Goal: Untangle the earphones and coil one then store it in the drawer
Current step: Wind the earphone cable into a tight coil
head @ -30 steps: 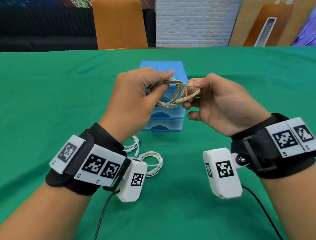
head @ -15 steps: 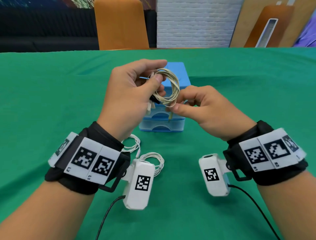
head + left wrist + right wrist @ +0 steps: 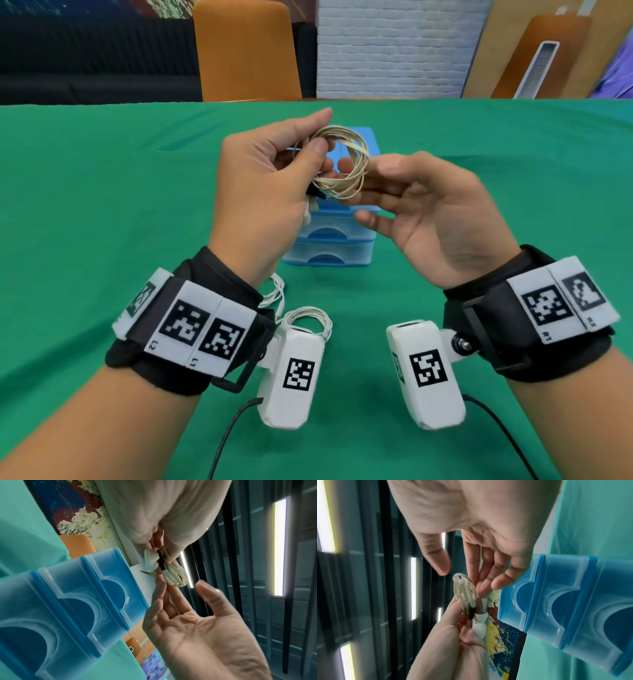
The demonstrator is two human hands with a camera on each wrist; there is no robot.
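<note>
A beige earphone cable wound into a coil hangs in the air above the blue drawer unit. My left hand pinches the coil at its left side between thumb and fingers. The white earbuds and black splitter hang below that grip. My right hand lies palm up with straight fingers reaching the coil's lower right edge, its thumb apart from the cable. In the right wrist view the coil stands edge-on beside those fingers. All the drawers look closed.
A second, white pair of earphones lies loosely looped on the green tablecloth near my left wrist. An orange chair stands behind the table's far edge.
My right hand has let go of its pinch on the coil and opened palm up. The left hand has lifted the coil slightly and keeps holding it.
</note>
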